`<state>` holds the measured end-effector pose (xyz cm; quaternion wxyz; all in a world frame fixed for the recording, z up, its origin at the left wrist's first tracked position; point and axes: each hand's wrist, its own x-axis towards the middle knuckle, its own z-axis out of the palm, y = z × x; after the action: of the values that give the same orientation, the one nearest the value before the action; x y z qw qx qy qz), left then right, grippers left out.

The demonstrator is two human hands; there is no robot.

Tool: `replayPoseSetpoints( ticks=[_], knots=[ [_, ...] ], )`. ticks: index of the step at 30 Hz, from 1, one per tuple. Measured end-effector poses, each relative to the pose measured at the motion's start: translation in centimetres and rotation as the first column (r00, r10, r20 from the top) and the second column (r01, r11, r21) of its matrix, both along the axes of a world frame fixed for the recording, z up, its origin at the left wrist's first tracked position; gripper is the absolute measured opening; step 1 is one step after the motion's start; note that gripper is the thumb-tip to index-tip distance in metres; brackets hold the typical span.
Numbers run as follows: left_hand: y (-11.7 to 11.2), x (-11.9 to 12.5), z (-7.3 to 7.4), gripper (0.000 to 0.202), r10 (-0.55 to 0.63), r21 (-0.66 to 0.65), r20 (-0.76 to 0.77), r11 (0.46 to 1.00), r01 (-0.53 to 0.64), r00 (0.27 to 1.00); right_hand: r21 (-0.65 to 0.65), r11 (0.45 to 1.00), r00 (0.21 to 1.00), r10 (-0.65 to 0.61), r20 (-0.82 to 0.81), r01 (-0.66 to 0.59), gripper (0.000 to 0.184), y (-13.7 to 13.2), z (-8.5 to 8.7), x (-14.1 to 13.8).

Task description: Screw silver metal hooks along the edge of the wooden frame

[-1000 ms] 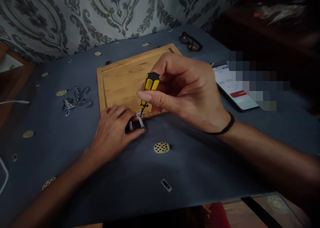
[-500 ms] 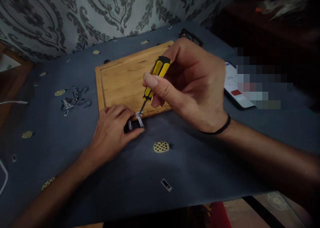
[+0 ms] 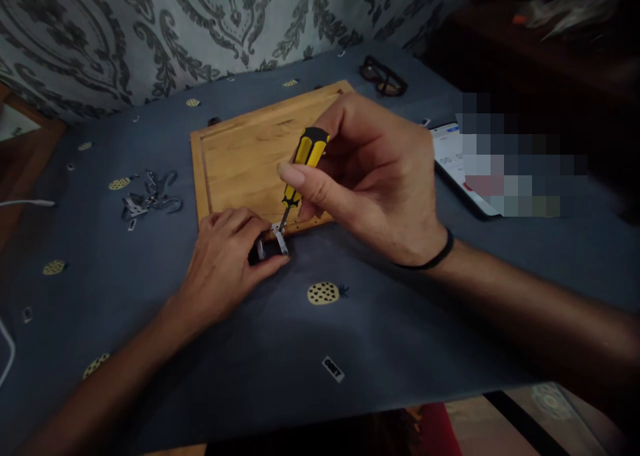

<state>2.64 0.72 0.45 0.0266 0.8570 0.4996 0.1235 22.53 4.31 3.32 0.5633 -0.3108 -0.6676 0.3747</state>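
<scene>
Though dim, tablecloth (image 3: 380, 336) under board (image 3: 250, 166), patterned backdrop (image 3: 230, 9).

We look from the person's head, forward and steeply down over the table (image 3: 280, 369), at arm's reach, with the left hand (image 3: 225, 249) and right hand (image 3: 390, 189) near mid-view, arms entering from eight and four o'clock. The patterned backdrop (image 3: 235, 16) spans twelve; the table's near edge crosses six.

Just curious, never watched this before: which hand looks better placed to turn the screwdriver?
Probably the right hand: it grips the screwdriver, tip down at the small metal piece; the left hand is busy holding that piece.
</scene>
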Motion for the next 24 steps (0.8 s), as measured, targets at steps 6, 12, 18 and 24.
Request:
replayPoseSetpoints(
  ticks=[6, 12, 18, 24],
  knots=[
    [0.0, -0.1, -0.1, 0.027, -0.009, 0.037, 0.001, 0.999, 0.009, 1.0, -0.018, 0.99, 0.989, 0.138, 0.047, -0.137, 0.034, 0.2, 0.9, 0.5],
    [-0.1, 0.0, -0.1, 0.023, 0.0, 0.018, -0.006, 1.0, 0.0, 1.0, -0.032, 0.98, 0.976, 0.198, 0.09, -0.196, 0.04, 0.6, 1.3, 0.9],
    [0.0, 0.0, 0.0, 0.022, -0.008, 0.018, 0.009, 1.0, 0.008, 1.0, -0.084, 0.979, 0.981, 0.188, 0.046, -0.184, 0.046, 0.6, 1.1, 0.8],
    [0.0, 0.0, 0.0, 0.025, -0.012, 0.021, 0.002, 1.0, 0.012, 1.0, -0.066, 0.962, 0.961, 0.269, 0.067, -0.265, 0.032, 0.4, 1.5, 0.9]
  ],
)
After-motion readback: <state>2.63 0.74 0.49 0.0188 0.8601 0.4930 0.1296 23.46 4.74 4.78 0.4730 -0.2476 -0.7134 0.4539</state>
